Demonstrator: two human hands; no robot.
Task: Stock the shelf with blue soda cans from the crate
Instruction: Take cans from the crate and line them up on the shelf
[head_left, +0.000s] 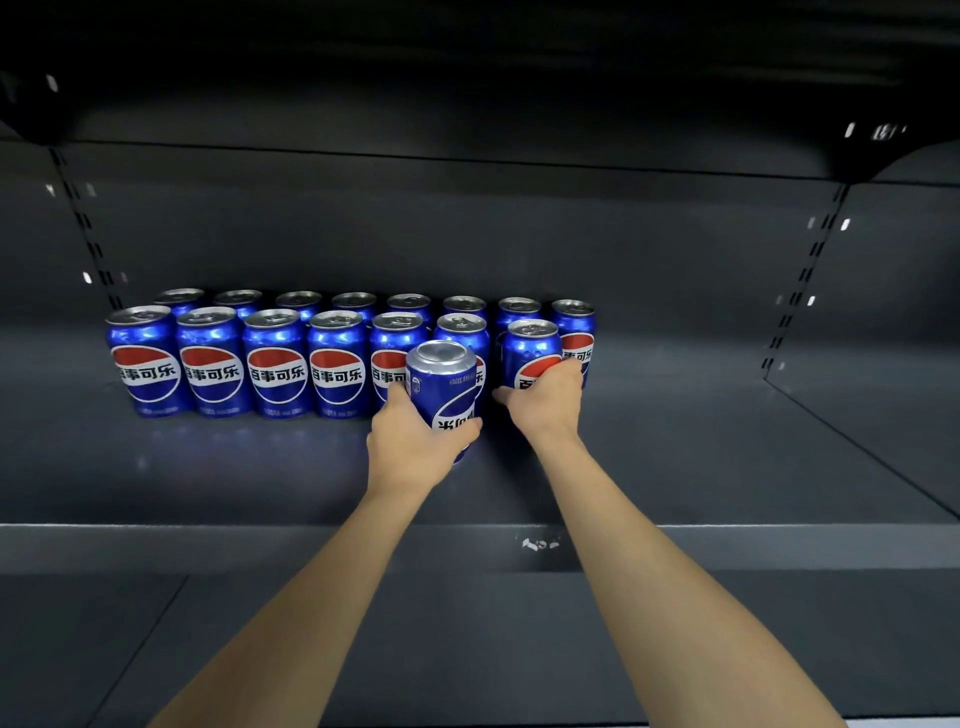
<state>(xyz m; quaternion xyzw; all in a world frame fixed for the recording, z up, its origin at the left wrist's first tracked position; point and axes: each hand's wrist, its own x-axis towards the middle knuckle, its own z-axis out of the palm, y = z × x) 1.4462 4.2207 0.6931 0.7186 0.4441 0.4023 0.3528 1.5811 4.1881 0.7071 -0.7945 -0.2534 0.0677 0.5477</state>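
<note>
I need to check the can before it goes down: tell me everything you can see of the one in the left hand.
The can in the left hand is glossy blue metal with a silver top and a red, white and blue logo with Chinese lettering, turned partly aside. It leans slightly, in front of the front row on the shelf, near its right end. The left hand grips its lower body; whether its base touches the shelf cannot be seen.
</note>
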